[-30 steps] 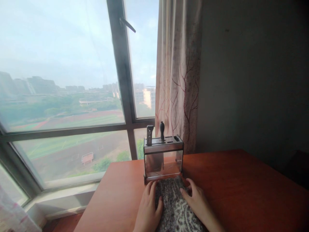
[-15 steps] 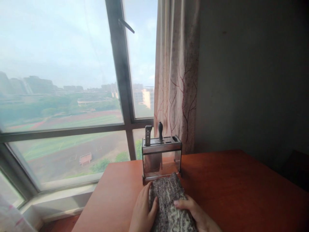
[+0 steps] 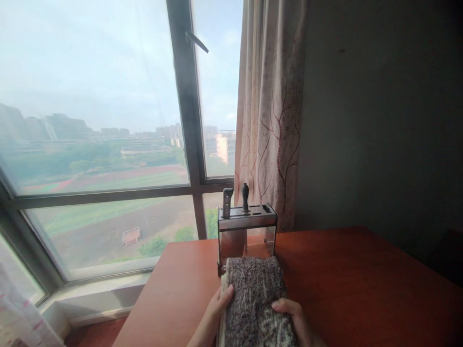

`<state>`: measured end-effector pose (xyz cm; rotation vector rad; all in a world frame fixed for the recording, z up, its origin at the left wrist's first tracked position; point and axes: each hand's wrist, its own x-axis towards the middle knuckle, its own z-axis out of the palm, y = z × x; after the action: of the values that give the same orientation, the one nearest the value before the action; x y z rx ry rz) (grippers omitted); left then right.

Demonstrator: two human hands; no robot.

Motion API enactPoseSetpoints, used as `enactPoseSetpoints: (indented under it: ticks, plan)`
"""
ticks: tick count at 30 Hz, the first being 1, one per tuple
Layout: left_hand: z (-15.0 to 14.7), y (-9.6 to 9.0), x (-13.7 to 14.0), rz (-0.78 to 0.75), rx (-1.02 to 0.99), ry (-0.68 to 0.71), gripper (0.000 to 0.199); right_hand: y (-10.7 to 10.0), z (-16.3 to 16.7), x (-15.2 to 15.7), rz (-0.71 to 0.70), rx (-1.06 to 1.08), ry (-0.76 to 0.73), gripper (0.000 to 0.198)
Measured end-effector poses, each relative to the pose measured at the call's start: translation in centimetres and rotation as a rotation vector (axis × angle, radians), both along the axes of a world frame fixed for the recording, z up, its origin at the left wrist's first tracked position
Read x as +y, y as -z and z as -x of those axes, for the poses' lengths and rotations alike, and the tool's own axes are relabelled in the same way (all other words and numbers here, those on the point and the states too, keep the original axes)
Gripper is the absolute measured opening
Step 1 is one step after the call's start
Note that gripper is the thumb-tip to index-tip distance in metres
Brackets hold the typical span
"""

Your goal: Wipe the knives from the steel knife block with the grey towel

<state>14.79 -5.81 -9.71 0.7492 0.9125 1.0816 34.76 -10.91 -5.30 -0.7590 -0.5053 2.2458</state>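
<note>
Towards the near side of the red-brown table (image 3: pixel 347 284), between its left and right edges, a folded shaggy cloth (image 3: pixel 255 294) is held at both sides. It is dark grey flecked with pale patches, and a light layer shows along its left side. The left hand (image 3: pixel 214 311) grips that side with its thumb on top; the right hand (image 3: pixel 295 315) holds the opposite side, thumb pressed on the upper face. The other fingers are mostly hidden. Whether the cloth rests on the tabletop or is raised cannot be told.

Beyond, close to the far edge and nearer the far-left corner than the far-right, stands an upright knife holder (image 3: pixel 249 221) with see-through sides. The cloth's far end covers part of its base in view. From its top rise a flat handle (image 3: pixel 227 203) on the left and a rounded black handle (image 3: pixel 245 197) beside it. Past the far edge hang a branch-patterned curtain (image 3: pixel 271 120) and a dark-framed window (image 3: pixel 186 86), with a sports field (image 3: pixel 108 212) and hazy buildings (image 3: pixel 65 126) outside.
</note>
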Motion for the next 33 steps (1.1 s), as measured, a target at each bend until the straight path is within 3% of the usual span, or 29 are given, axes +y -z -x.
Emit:
enactPoseSetpoints:
  ticks: [4,10,15,19,22,27,30,33]
  plan:
    - [-0.2,-0.5,-0.8,0.088,-0.094,0.126,0.07,-0.1,-0.3,-0.5,-0.038,-0.058,0.08,0.051]
    - [-0.6,-1.9,-1.8,-0.001,-0.017,0.005,0.055,0.0,-0.2,-0.2,-0.083,-0.088,0.09,0.05]
    - [-0.2,-3.7,-2.2,-0.113,0.121,-0.003,0.05,0.1,0.5,0.2,-0.04,-0.07,0.05,0.044]
    - [0.8,-5.6,-1.4,-0.335,0.311,0.019,0.044,0.0,0.8,0.4,0.007,0.041,0.035,0.047]
    - [1.6,-8.1,0.4,-0.512,0.501,-0.189,0.039,0.4,0.5,0.7,0.04,0.069,0.065,0.048]
    - [2.5,-14.4,4.7,-0.766,0.836,-0.505,0.036,1.6,0.4,1.1,0.06,0.033,0.137,0.048]
    - [2.3,-17.6,7.7,-0.871,1.048,-0.505,0.042,2.2,0.8,1.2,0.06,0.056,0.147,0.046]
    - [1.8,-19.2,10.3,-0.902,1.134,-0.371,0.041,2.4,1.0,1.2,0.068,0.073,0.152,0.045]
